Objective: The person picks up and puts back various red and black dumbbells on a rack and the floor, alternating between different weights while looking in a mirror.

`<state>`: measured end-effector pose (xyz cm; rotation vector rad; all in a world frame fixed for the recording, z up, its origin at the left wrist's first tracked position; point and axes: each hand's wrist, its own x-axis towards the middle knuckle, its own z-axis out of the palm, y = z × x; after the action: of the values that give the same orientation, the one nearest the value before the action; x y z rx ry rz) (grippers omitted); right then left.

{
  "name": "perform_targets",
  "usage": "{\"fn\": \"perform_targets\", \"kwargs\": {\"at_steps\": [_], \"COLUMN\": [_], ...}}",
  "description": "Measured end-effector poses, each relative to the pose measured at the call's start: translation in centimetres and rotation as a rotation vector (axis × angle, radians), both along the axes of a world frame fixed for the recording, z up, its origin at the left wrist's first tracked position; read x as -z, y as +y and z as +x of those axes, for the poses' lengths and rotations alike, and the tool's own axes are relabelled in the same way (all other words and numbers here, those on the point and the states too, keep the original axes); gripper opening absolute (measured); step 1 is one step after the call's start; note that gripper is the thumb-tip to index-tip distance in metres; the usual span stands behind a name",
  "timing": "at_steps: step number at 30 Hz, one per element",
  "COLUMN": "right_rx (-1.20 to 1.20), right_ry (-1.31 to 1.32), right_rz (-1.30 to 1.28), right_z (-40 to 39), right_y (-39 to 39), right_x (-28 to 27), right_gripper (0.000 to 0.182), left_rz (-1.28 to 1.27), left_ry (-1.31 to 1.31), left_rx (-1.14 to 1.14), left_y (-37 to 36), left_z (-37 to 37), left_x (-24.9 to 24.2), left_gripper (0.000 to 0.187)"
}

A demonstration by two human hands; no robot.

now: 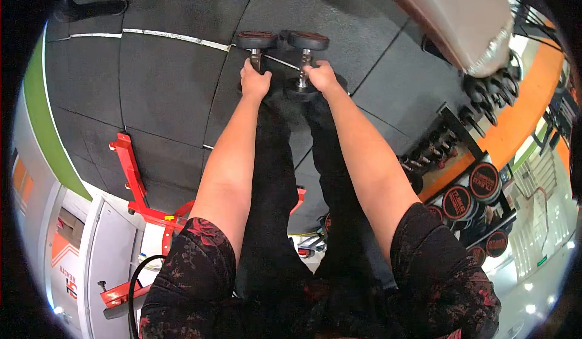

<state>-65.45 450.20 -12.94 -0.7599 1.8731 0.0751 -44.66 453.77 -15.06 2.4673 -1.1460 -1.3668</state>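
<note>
Two dumbbells with round black heads and metal handles are side by side low over the dark floor, beyond my feet. My left hand [256, 82] is closed around the handle of the left dumbbell [257, 39], its thumb on the inner side. The near head of that dumbbell is mostly hidden behind the hand. On the other side, my right hand [322, 76] grips the right dumbbell [308, 40] from its outer side, with part of the shiny handle showing below the fingers. Both arms reach straight out, over my black trouser legs.
Black rubber mats [163, 84] cover the floor, with a white line across them. A padded bench [461, 17] juts in at the upper right. Racked dumbbells [459, 202] stand at the right. A red metal frame [130, 169] is at the left, near a grey door [109, 248].
</note>
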Motion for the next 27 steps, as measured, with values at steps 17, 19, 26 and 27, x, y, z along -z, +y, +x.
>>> {"fn": "perform_targets", "kwargs": {"at_steps": [17, 19, 26, 27], "right_rx": [0.574, 0.634, 0.981, 1.019], "right_ry": [-0.259, -0.280, -0.248, -0.239], "right_rz": [-0.307, -0.380, -0.768, -0.799], "right_z": [-11.9, -13.5, -20.4, -21.5], "right_y": [10.0, 13.0, 26.8, 29.1], "right_x": [-53.6, -59.2, -69.5, -70.7], "right_gripper": [0.033, 0.035, 0.035, 0.035], "left_rz": [-0.098, -0.171, -0.357, -0.355], "left_ry": [0.250, 0.306, 0.388, 0.409], "left_rx": [0.604, 0.737, 1.237, 1.277], "left_y": [-3.9, -4.0, 1.9, 3.6], "left_z": [-9.3, -13.5, -28.9, -31.4], "left_x": [-51.6, -57.2, -68.8, -69.3], "left_gripper": [0.053, 0.052, 0.048, 0.048]}}
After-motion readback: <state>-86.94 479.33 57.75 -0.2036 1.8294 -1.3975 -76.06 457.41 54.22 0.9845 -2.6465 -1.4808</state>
